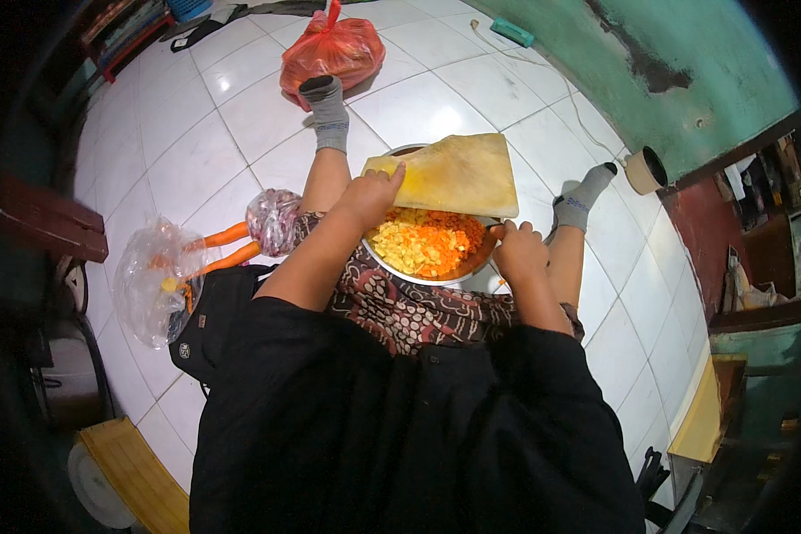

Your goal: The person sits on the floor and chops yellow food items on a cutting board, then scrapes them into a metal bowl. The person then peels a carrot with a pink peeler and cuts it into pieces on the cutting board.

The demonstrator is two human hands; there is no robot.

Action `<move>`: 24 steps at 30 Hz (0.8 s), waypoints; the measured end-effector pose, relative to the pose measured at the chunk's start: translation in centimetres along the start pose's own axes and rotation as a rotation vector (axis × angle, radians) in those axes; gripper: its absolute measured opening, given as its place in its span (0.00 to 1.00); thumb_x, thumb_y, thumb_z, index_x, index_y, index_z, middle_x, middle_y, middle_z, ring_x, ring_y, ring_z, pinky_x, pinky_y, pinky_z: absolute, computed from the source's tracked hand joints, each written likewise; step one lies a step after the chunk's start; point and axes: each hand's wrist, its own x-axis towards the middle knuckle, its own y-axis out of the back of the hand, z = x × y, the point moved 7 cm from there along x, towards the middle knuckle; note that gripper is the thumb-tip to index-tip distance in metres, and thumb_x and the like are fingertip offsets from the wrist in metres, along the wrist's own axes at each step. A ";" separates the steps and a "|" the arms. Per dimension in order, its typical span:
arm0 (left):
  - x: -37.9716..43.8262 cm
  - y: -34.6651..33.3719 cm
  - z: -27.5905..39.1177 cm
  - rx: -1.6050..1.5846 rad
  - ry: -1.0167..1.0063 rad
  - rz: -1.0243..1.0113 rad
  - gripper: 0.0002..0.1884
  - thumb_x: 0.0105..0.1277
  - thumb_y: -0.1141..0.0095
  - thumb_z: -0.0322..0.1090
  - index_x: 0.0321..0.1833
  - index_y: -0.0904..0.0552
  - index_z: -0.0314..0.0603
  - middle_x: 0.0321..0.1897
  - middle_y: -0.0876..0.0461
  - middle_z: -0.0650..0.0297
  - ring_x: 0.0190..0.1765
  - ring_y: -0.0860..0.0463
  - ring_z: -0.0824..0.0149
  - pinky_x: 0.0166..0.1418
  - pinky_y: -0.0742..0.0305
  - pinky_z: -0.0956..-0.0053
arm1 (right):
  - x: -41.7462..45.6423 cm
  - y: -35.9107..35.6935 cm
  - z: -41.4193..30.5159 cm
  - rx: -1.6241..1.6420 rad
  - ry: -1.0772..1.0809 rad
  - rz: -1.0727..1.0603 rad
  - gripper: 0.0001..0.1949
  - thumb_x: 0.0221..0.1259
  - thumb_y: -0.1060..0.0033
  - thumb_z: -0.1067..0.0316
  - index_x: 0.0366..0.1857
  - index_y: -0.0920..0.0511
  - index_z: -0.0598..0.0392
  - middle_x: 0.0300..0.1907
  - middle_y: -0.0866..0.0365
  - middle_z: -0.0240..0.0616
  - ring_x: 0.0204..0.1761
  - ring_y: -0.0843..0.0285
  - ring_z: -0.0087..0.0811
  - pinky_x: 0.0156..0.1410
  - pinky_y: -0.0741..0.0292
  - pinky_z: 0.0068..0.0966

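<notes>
My left hand [372,198] grips the near left edge of a worn, yellow-stained cutting board [457,175], tilted over a round metal bowl [434,281]. Diced orange carrot [444,247] and pale yellow cubes [400,248] lie in the bowl, which stands between my legs. At the bowl's right rim my right hand [520,250] is closed around a dark handle, apparently a knife's; its blade is mostly hidden by the board. A few orange bits lie on the floor beside the bowl.
Whole carrots [227,259] stick out of a clear plastic bag [153,287] at the left, near a bag of small reddish bulbs [275,220] and a black bag [220,320]. A tied red plastic bag [337,50] stands beyond my foot. A cup-like container [644,171] is by the green wall.
</notes>
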 end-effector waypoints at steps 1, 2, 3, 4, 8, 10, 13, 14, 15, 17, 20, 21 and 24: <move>-0.2 -0.1 0.4 0.019 0.002 -0.002 0.39 0.52 0.45 0.26 0.70 0.44 0.36 0.43 0.22 0.49 0.48 0.22 0.51 0.46 0.23 0.64 | -0.5 1.1 -0.3 0.034 -0.004 0.002 0.13 0.58 0.51 0.61 0.41 0.21 0.53 0.39 0.22 0.47 0.44 0.23 0.46 0.50 0.26 0.42; -0.4 -0.3 0.6 0.038 0.003 -0.003 0.37 0.54 0.47 0.25 0.70 0.43 0.35 0.43 0.22 0.49 0.48 0.22 0.52 0.46 0.23 0.65 | -1.0 1.8 -0.5 0.068 -0.009 0.003 0.13 0.57 0.50 0.62 0.42 0.21 0.53 0.39 0.22 0.48 0.45 0.24 0.47 0.51 0.26 0.41; -0.2 -0.3 1.0 0.041 -0.004 0.003 0.37 0.54 0.47 0.25 0.70 0.43 0.35 0.43 0.22 0.50 0.48 0.22 0.53 0.46 0.22 0.65 | -1.4 2.2 0.1 0.083 -0.003 0.008 0.13 0.55 0.49 0.64 0.43 0.21 0.52 0.39 0.22 0.48 0.44 0.24 0.47 0.51 0.26 0.40; -0.4 -0.3 1.2 0.050 -0.005 0.003 0.36 0.55 0.48 0.25 0.69 0.43 0.35 0.43 0.22 0.50 0.47 0.22 0.53 0.46 0.22 0.65 | -1.7 2.3 1.1 0.105 0.009 0.009 0.14 0.53 0.48 0.66 0.44 0.20 0.51 0.39 0.22 0.49 0.44 0.24 0.48 0.51 0.26 0.39; -1.3 -0.8 1.5 0.065 0.011 0.004 0.35 0.55 0.48 0.26 0.69 0.42 0.35 0.43 0.23 0.50 0.47 0.22 0.54 0.45 0.22 0.64 | -5.4 5.3 3.9 0.258 -0.065 -0.098 0.18 0.45 0.44 0.71 0.45 0.20 0.50 0.42 0.21 0.44 0.46 0.23 0.46 0.52 0.28 0.34; -1.7 -1.5 1.5 0.083 -0.028 0.061 0.38 0.51 0.46 0.25 0.69 0.43 0.34 0.41 0.24 0.49 0.45 0.23 0.52 0.42 0.23 0.62 | -6.8 5.5 6.2 0.368 -0.129 -0.171 0.18 0.44 0.43 0.72 0.45 0.20 0.50 0.43 0.20 0.42 0.47 0.23 0.43 0.52 0.28 0.33; -2.4 -2.0 1.6 0.099 -0.045 0.105 0.40 0.49 0.45 0.24 0.69 0.43 0.34 0.41 0.24 0.50 0.43 0.23 0.51 0.41 0.23 0.62 | -8.1 5.3 8.1 0.551 -0.196 -0.224 0.19 0.44 0.42 0.71 0.45 0.20 0.50 0.44 0.20 0.42 0.47 0.23 0.41 0.53 0.29 0.31; -2.6 -2.0 1.8 0.103 -0.041 0.114 0.40 0.49 0.45 0.24 0.69 0.43 0.34 0.42 0.25 0.50 0.43 0.23 0.52 0.41 0.23 0.62 | -8.2 4.5 8.5 0.616 -0.203 -0.206 0.19 0.44 0.42 0.71 0.46 0.20 0.50 0.44 0.20 0.43 0.47 0.23 0.42 0.54 0.29 0.30; -2.8 -2.0 2.1 0.106 -0.038 0.095 0.40 0.49 0.46 0.24 0.69 0.43 0.34 0.42 0.25 0.50 0.43 0.23 0.52 0.41 0.23 0.62 | -8.2 3.7 8.8 0.682 -0.211 -0.187 0.19 0.44 0.42 0.71 0.46 0.20 0.50 0.44 0.20 0.44 0.47 0.23 0.42 0.54 0.29 0.30; -3.4 -1.5 2.4 0.119 -0.024 0.060 0.39 0.50 0.46 0.25 0.69 0.42 0.34 0.42 0.25 0.51 0.43 0.23 0.52 0.41 0.24 0.63 | -7.9 1.9 7.9 0.674 -0.175 -0.176 0.19 0.45 0.43 0.70 0.47 0.21 0.53 0.46 0.21 0.49 0.49 0.23 0.44 0.56 0.30 0.32; -4.6 -2.0 2.6 0.161 -0.007 0.012 0.32 0.58 0.51 0.28 0.69 0.41 0.36 0.50 0.25 0.49 0.47 0.22 0.53 0.44 0.23 0.61 | -7.4 -1.8 7.0 0.571 -0.172 -0.231 0.18 0.47 0.48 0.70 0.45 0.20 0.58 0.45 0.20 0.54 0.50 0.23 0.49 0.55 0.30 0.36; -5.1 -2.0 2.4 0.105 0.019 0.040 0.31 0.58 0.50 0.28 0.67 0.39 0.35 0.49 0.25 0.49 0.47 0.22 0.53 0.45 0.24 0.61 | -7.4 -2.1 6.6 0.595 -0.150 -0.232 0.17 0.47 0.49 0.71 0.44 0.20 0.58 0.44 0.20 0.54 0.49 0.23 0.49 0.54 0.30 0.36; -5.8 -1.7 2.7 -0.079 0.084 0.115 0.26 0.55 0.47 0.29 0.60 0.31 0.33 0.46 0.24 0.50 0.48 0.23 0.53 0.49 0.26 0.61 | -7.4 -4.4 6.8 0.703 -0.080 -0.125 0.17 0.46 0.48 0.71 0.43 0.20 0.59 0.40 0.20 0.56 0.47 0.22 0.51 0.52 0.29 0.38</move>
